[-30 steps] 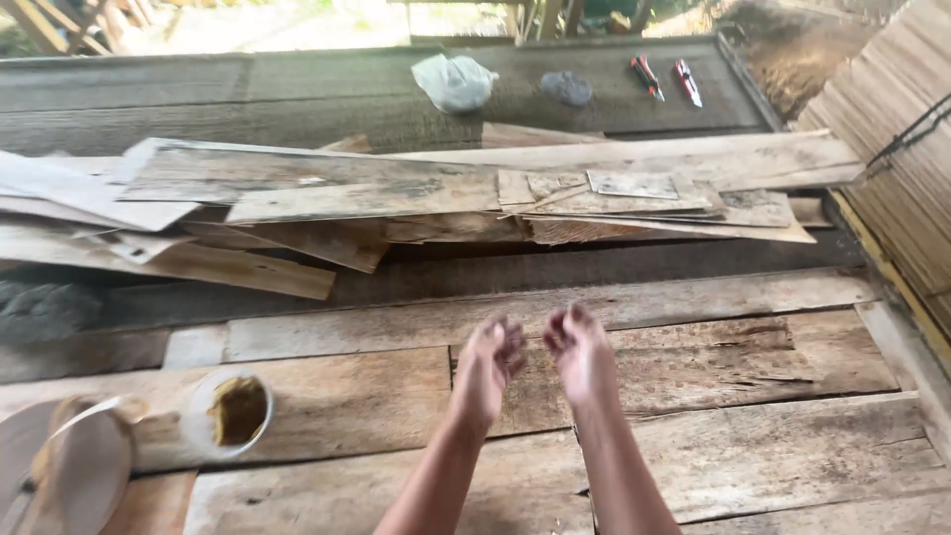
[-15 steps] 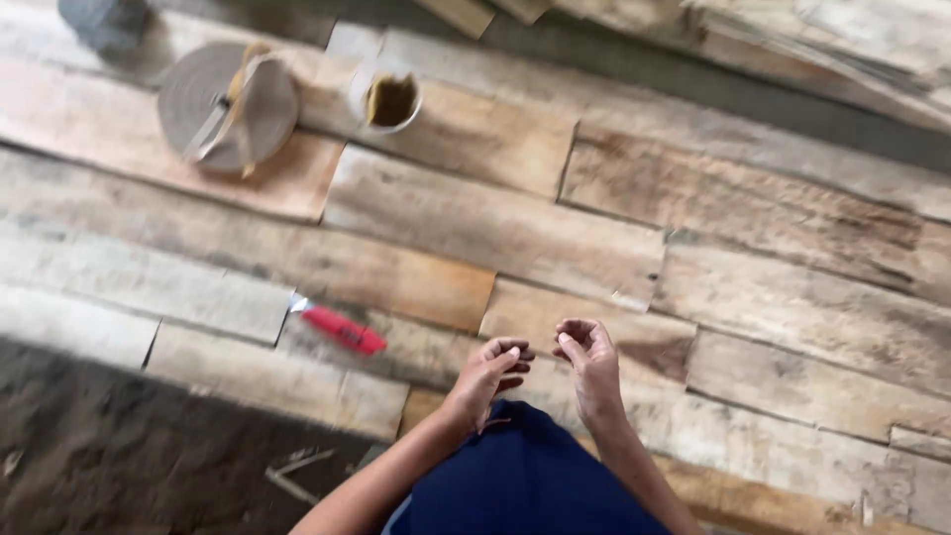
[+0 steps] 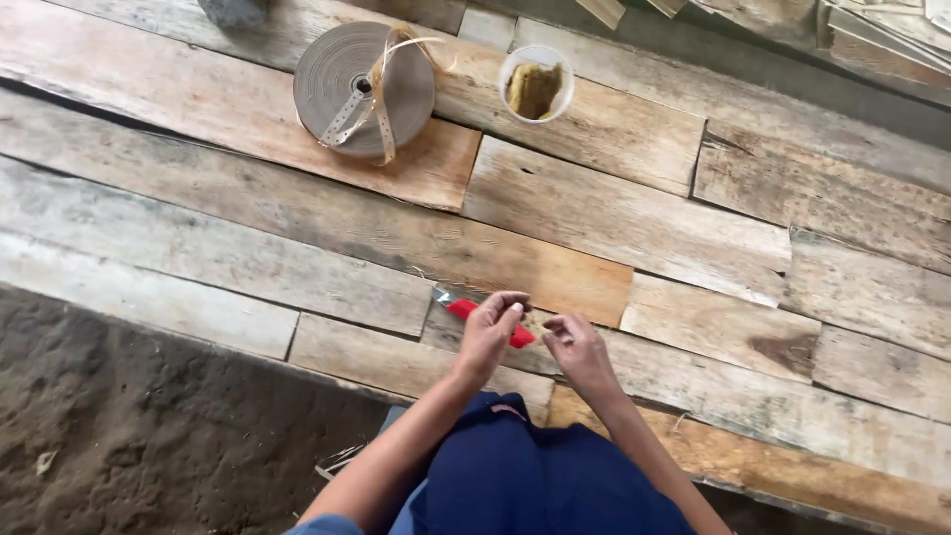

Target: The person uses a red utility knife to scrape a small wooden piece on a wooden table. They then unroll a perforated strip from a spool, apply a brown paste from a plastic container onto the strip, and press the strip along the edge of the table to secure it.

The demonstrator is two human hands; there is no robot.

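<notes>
1 head-worn camera looks steeply down, close over the plank floor (image 3: pixel 614 213).

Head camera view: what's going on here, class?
A person sits at a floor of worn wooden planks, both hands together over a red-handled cutter. The left hand pinches something too small to identify; the right hand is beside it. Farther off sit a roll of tan strapping and a white cup.

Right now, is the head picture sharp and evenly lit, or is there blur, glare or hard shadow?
Head view: soft, even daylight, no glare and no hard shadows; the plank floor, the tape roll and the white cup look sharp; the left hand and right hand are slightly soft; the red-handled tool is partly hidden.
</notes>
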